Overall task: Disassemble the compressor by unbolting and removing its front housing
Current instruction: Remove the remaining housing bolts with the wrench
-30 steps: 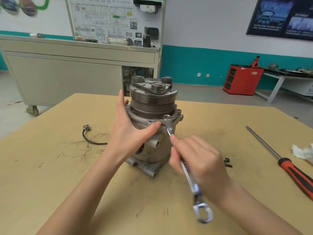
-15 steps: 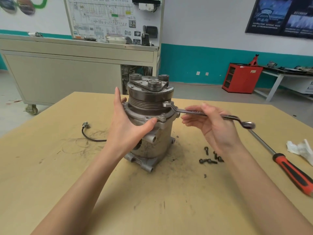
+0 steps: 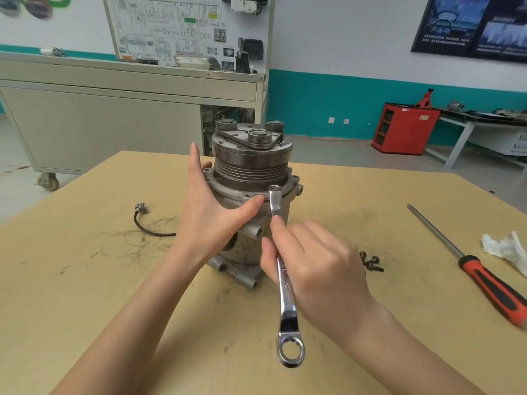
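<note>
**Ana:** Compressor (image 3: pixel 245 172) stands upright near the middle of the desk (image 3: pixel 85 280), pulley end up, with its front housing (image 3: pixel 291 186) not yet off. What worries you?

**Ben:** The wrench (image 3: pixel 285 283). Its ring end sits on a bolt at the housing flange. But the right grip (image 3: pixel 316 266) only pinches the shank with curled fingertips, close to the head. The long handle and far ring hang free toward the person. I judge there's little leverage from there. If the bolt is tight, the ring could tilt, slip off and round the bolt head.

**Ana:** And the other side?

**Ben:** The left grip (image 3: pixel 208 220) isn't closed round anything. Its fingers run straight up the side of the flange and the thumb presses across the front edge, just beside the wrench head. That steadies, it doesn't clamp. A hard tug might twist or tip the whole unit on its small foot, and a slipping ring could catch that thumb.

**Ana:** Anything lying about?

**Ben:** Loose bolts (image 3: pixel 370 263) lie near the base, just beyond the right wrist, so a swing of the handle could scatter them. The screwdriver (image 3: pixel 490 283) and rag (image 3: pixel 504 246) are well apart to the right.

**Ana:** How many bolts remain?

**Ben:** I can't tell; the flange's far side is hidden. Prying early could jam the housing crooked.
</note>
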Demonstrator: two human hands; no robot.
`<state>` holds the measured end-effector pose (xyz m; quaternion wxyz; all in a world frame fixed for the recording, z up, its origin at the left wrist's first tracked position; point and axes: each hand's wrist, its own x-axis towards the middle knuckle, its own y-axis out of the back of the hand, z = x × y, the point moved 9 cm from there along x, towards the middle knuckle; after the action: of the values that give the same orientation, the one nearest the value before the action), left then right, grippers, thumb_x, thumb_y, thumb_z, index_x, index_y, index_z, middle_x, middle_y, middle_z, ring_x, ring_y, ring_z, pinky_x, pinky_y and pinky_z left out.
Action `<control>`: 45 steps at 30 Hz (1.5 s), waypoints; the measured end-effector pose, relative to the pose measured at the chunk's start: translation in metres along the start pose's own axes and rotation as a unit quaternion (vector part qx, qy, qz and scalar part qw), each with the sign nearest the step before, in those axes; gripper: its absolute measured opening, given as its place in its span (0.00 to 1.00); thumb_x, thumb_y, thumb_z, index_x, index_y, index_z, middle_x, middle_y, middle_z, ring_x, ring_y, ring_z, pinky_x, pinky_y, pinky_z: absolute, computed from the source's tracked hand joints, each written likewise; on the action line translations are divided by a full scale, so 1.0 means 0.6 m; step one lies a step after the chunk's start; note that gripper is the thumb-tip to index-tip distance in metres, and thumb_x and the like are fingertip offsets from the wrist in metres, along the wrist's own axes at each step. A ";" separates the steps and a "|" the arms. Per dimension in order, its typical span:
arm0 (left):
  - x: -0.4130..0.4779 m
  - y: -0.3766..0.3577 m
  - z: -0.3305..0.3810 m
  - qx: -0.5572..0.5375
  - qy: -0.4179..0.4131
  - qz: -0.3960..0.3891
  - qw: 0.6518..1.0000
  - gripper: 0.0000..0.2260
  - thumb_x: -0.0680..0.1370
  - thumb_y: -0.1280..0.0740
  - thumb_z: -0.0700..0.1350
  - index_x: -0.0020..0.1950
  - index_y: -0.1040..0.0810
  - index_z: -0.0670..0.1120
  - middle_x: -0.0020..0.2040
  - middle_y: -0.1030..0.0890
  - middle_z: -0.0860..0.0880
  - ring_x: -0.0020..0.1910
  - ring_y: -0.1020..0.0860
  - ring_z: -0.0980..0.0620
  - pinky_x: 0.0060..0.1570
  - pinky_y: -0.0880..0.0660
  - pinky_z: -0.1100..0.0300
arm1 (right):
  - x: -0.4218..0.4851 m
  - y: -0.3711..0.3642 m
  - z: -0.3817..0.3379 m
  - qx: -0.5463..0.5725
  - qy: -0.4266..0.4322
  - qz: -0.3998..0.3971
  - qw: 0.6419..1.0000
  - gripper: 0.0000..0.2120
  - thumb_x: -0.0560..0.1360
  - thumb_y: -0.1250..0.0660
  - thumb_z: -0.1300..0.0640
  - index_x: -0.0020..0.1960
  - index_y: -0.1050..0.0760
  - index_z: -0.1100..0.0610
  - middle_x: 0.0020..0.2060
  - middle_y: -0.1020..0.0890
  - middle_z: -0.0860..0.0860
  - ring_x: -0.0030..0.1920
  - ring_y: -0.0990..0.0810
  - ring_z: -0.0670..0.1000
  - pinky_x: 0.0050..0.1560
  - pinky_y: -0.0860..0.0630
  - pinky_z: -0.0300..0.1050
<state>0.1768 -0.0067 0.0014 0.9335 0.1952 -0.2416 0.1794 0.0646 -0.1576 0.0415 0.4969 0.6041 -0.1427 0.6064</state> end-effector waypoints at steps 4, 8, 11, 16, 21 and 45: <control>0.003 0.001 0.000 -0.002 -0.008 -0.004 1.000 0.57 0.61 0.27 0.66 0.78 0.61 0.56 0.58 0.37 0.72 0.51 0.37 0.85 0.46 0.41 0.87 | -0.019 -0.006 0.028 0.085 0.007 0.018 0.996 0.10 0.74 0.37 0.64 0.47 0.18 0.67 0.30 0.20 0.54 0.30 0.23 0.51 0.30 0.26 0.40; 0.002 0.002 0.002 0.011 -0.002 -0.006 1.000 0.56 0.62 0.27 0.63 0.78 0.61 0.57 0.62 0.35 0.63 0.51 0.36 0.84 0.45 0.41 0.86 | -0.038 -0.070 0.145 0.499 -0.199 -0.047 0.842 0.13 0.74 0.37 0.66 0.52 0.18 0.58 0.39 0.15 0.53 0.40 0.16 0.49 0.41 0.21 0.38; -0.001 0.002 0.003 0.009 0.005 -0.009 1.000 0.56 0.62 0.27 0.63 0.78 0.61 0.58 0.64 0.35 0.63 0.59 0.34 0.72 0.55 0.40 0.76 | -0.052 -0.159 0.191 0.713 -0.373 -0.165 0.570 0.15 0.73 0.41 0.64 0.48 0.15 0.55 0.42 0.15 0.55 0.44 0.16 0.53 0.44 0.20 0.43; -0.002 0.002 0.005 0.010 0.010 -0.012 1.000 0.56 0.62 0.27 0.64 0.78 0.61 0.58 0.72 0.35 0.57 0.65 0.35 0.63 0.61 0.39 0.64 | -0.028 -0.204 0.202 0.748 -0.370 -0.228 0.501 0.13 0.64 0.23 0.53 0.46 0.15 0.57 0.40 0.15 0.56 0.42 0.16 0.52 0.44 0.20 0.43; -0.002 0.001 0.001 0.012 0.017 -0.014 1.000 0.55 0.62 0.28 0.65 0.78 0.61 0.59 0.72 0.36 0.59 0.67 0.35 0.61 0.60 0.39 0.65 | -0.042 -0.193 0.206 0.767 -0.360 -0.175 0.501 0.08 0.71 0.29 0.56 0.47 0.15 0.58 0.43 0.15 0.56 0.45 0.16 0.53 0.46 0.20 0.42; -0.006 -0.001 0.009 0.008 0.017 -0.020 1.000 0.57 0.59 0.30 0.68 0.78 0.61 0.57 0.74 0.35 0.54 0.71 0.34 0.57 0.68 0.36 0.59 | -0.019 -0.005 0.019 0.068 -0.059 0.059 0.994 0.12 0.77 0.39 0.62 0.46 0.18 0.67 0.33 0.19 0.56 0.31 0.22 0.54 0.30 0.23 0.45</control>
<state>0.1721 -0.0107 0.0037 0.9392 0.2046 -0.2206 0.1657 0.0709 -0.1700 0.0330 0.4092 0.6616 -0.1658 0.6061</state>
